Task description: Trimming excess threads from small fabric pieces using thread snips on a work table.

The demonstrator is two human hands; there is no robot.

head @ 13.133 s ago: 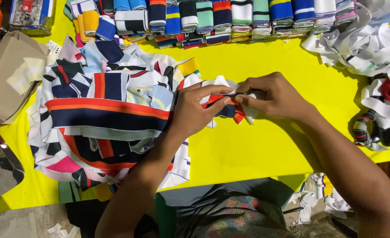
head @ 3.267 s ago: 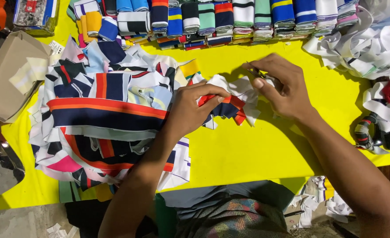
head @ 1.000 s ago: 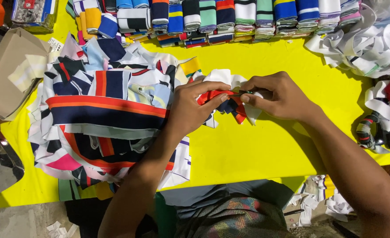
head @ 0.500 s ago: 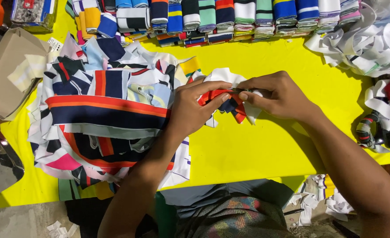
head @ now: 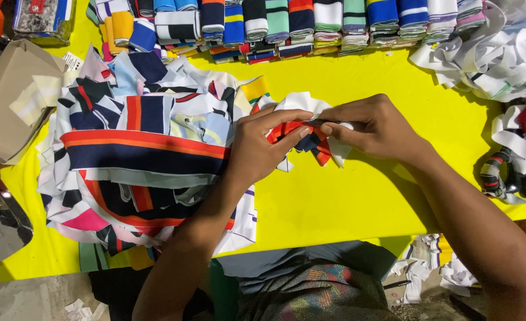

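Observation:
My left hand point(head: 263, 142) and my right hand point(head: 373, 128) meet over a small striped cloth piece point(head: 310, 142), red, navy and white, lying on the yellow table point(head: 358, 196). Both hands pinch it, the fingertips touching near its top edge. The piece is partly hidden under my fingers. A white part of it point(head: 301, 102) sticks out above my hands. My left forearm lies across a big pile of striped fabric pieces point(head: 132, 160) on the left.
A row of folded striped collars point(head: 287, 24) lines the far edge. White cloth strips point(head: 489, 59) are heaped at the far right, with a red and black bundle point(head: 512, 154) below. A brown cardboard box point(head: 7, 101) stands at the left. Scraps point(head: 435, 276) lie on the floor.
Over the last second my hands have stayed on the small striped piece; only the fingers have shifted slightly. Earlier my right hand was lifted higher and further right.

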